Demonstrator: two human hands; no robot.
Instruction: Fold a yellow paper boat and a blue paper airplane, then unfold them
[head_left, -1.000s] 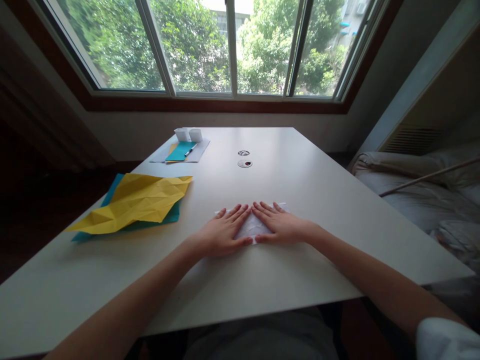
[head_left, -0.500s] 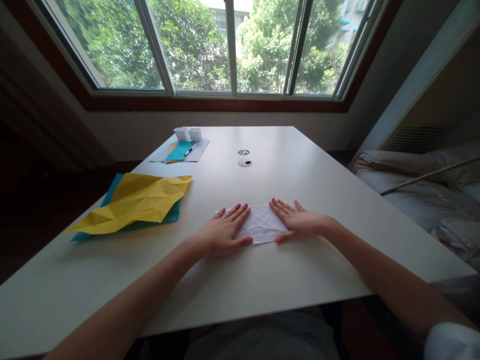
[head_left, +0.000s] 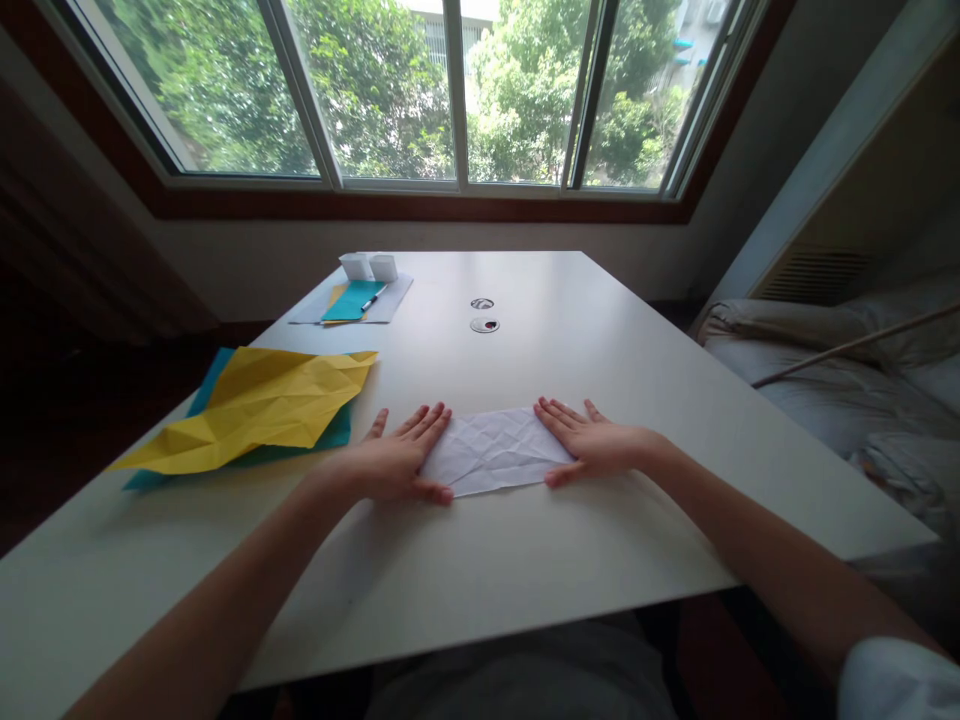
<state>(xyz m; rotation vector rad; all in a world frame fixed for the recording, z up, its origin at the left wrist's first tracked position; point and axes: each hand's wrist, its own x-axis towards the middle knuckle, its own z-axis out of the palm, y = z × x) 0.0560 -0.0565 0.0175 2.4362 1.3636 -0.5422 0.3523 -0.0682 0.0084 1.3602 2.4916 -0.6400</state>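
Observation:
A creased white sheet of paper lies flat on the white table, its ends partly covered by my hands. My left hand rests on the paper's left end, fingers stretched out and thumb toward me. On the right end presses my right hand, also flat, with the fingers angled up and left. Crossing fold lines show on the stretch of paper between the two hands. Neither hand grips anything.
Crumpled yellow paper overlaps teal paper to the left. Farther back are small white containers, a teal sheet and a pen. Two round discs appear mid-table. A window stands beyond.
My left hand has slid left along the paper, uncovering more of it. My right hand stays at the right end, and the view has shifted slightly.

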